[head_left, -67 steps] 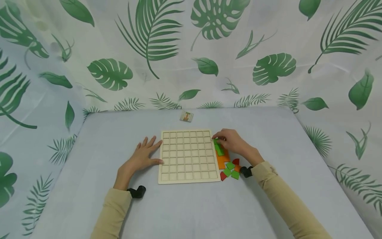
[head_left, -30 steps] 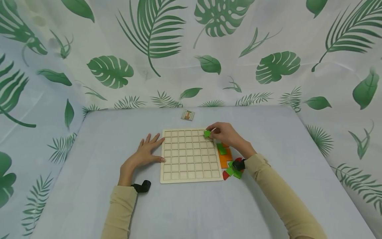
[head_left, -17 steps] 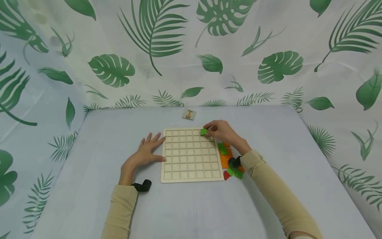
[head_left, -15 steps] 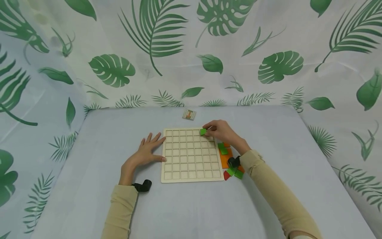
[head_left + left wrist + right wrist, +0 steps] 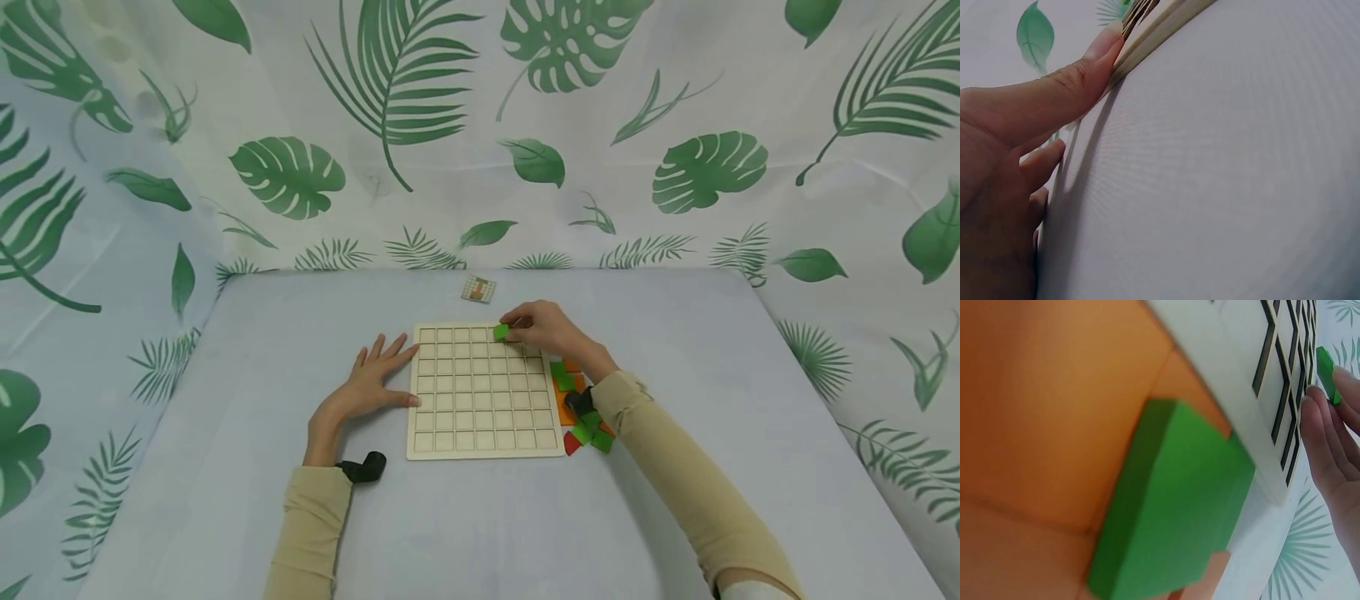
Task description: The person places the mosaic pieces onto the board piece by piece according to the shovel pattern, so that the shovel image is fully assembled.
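1. the right hand (image 5: 547, 327), near the board's far right corner, pinches a small green piece (image 5: 501, 332) between thumb and fingers.
2. that piece is at the board's far edge, over the fifth cell from the left; i cannot tell whether it touches the wood.
3. the left hand (image 5: 367, 387) has its fingers spread and released, thumb and one fingertip touching the board's left edge.
4. the gridded board (image 5: 464, 421) lies mid-desk (image 5: 465, 525).
5. beside its right edge, a green block (image 5: 1172, 512) rests on orange pieces (image 5: 1054, 412).
6. a red piece (image 5: 572, 442) lies by its near right corner.
7. a patterned card (image 5: 478, 289) lies near the desk's far edge.
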A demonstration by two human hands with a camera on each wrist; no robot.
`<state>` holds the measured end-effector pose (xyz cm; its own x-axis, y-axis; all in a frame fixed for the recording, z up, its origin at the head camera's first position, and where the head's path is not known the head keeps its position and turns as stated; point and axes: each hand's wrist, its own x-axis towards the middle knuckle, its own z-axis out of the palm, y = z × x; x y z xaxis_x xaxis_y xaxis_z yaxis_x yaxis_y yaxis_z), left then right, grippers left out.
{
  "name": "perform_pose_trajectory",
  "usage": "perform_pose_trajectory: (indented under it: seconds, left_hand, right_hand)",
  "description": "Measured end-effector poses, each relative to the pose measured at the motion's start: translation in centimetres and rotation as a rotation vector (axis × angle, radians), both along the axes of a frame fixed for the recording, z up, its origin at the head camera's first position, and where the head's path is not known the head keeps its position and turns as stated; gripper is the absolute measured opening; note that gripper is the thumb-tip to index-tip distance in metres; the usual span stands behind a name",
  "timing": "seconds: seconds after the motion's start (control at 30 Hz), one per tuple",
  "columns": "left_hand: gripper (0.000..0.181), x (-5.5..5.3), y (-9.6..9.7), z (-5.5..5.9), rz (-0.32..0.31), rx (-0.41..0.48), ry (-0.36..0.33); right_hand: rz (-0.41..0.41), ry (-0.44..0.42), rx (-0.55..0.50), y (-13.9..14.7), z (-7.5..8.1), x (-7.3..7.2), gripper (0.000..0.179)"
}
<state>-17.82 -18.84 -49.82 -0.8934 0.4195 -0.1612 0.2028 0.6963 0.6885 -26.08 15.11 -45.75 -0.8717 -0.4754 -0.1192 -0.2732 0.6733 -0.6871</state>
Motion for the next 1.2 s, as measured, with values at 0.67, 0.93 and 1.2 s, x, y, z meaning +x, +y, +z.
perform_pose_trajectory:
  seconds: [0.67,0.93,1.2]
  left_hand:
    - [0.093,0.1,0.0,0.5,0.007,0.017,0.001]
    - [0.094,0.0,0.0,0.4,0.008,0.015,-0.002]
    - [0.094,0.0,0.0,0.2,0.011,0.008,-0.007]
  right_hand:
    - [0.043,0.048,0.070,-1.0,-0.9,-1.0,0.031]
    - [0.067,0.083,0.068,-1.2,-0.6,-0.8,0.030]
    - [0.069,0.087,0.043,-1.3,-1.0,-0.8,0.028]
